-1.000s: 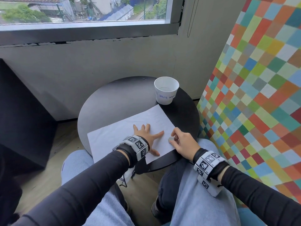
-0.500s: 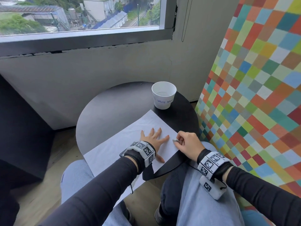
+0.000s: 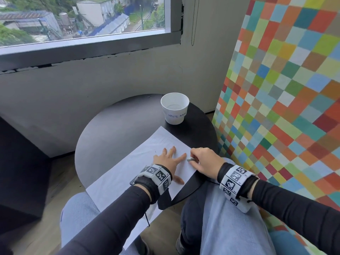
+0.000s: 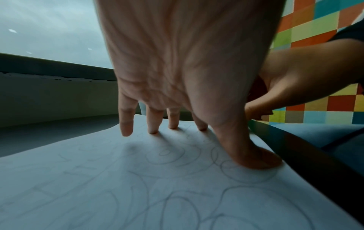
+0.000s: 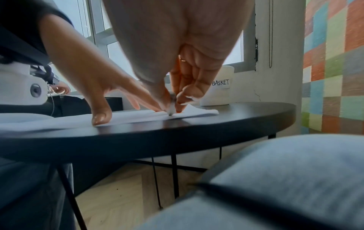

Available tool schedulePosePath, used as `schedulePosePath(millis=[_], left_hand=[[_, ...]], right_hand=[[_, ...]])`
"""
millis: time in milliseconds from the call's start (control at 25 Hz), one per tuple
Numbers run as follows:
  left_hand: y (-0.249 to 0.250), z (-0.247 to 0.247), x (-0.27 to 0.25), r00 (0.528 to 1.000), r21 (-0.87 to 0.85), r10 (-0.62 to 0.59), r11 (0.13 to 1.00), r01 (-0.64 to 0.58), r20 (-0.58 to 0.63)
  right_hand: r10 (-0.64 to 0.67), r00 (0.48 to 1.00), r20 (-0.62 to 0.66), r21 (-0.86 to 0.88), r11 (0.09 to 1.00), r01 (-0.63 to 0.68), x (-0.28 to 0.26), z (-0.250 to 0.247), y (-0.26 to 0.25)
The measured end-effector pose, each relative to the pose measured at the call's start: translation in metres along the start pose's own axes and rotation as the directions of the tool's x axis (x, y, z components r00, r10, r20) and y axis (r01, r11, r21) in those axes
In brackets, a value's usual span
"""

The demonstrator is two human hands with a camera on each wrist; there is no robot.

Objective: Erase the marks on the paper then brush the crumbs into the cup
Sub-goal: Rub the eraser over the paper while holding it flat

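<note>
A white sheet of paper with faint pencil loops lies on the round black table, its near corner overhanging the edge. My left hand presses flat on the sheet with spread, straight fingers. Just right of it, my right hand pinches a small grey eraser between thumb and fingertips, its tip touching the paper's right edge. A white paper cup labelled "WASTE BASKET" stands upright at the table's far right.
A wall of coloured squares rises close on the right. A grey wall under a window backs the table. A dark block stands at the left. My knees in light jeans sit under the table's near edge.
The head view tilted up. My right hand with the eraser shifted left, closer to the left index finger on the paper. The left hand kept pressing in place.
</note>
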State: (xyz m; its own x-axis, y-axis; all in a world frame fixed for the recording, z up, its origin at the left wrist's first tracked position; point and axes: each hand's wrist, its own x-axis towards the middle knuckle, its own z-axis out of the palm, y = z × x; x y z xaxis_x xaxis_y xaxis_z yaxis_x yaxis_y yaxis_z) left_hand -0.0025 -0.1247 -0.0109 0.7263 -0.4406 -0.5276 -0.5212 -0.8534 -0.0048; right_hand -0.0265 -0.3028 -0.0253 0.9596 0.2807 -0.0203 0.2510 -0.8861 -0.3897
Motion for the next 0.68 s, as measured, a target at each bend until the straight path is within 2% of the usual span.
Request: schedulePosePath(millis=[80, 240, 400, 520, 560, 680], left_hand=[[0.001, -0.001, 0.0, 1.0, 0.005, -0.004, 1.0, 0.004, -0.011], [0.002, -0.004, -0.002, 0.999, 0.06, -0.015, 0.998, 0.018, -0.044], [0.003, -0.005, -0.002, 0.999, 0.09, -0.029, 0.995, 0.033, -0.044], [0.002, -0.003, -0.003, 0.998, 0.091, -0.031, 0.995, 0.035, -0.048], [0.002, -0.003, -0.003, 0.998, 0.088, -0.03, 0.996, 0.034, -0.049], [0.002, -0.003, -0.002, 0.999, 0.067, -0.033, 0.997, 0.035, -0.042]], right_hand=[[0.028, 0.999, -0.035, 0.028, 0.999, -0.027, 0.001, 0.002, 0.001], [-0.148, 0.989, 0.018, 0.108, 0.984, 0.145, -0.006, 0.004, -0.008], [-0.047, 0.993, -0.111, 0.107, 0.993, 0.059, 0.001, 0.002, 0.004], [-0.209, 0.978, -0.017, 0.149, 0.966, 0.209, -0.005, 0.012, -0.004], [-0.209, 0.978, -0.002, 0.156, 0.966, 0.206, -0.004, 0.013, -0.003], [-0.039, 0.99, -0.134, 0.138, 0.989, 0.058, 0.005, 0.006, 0.007]])
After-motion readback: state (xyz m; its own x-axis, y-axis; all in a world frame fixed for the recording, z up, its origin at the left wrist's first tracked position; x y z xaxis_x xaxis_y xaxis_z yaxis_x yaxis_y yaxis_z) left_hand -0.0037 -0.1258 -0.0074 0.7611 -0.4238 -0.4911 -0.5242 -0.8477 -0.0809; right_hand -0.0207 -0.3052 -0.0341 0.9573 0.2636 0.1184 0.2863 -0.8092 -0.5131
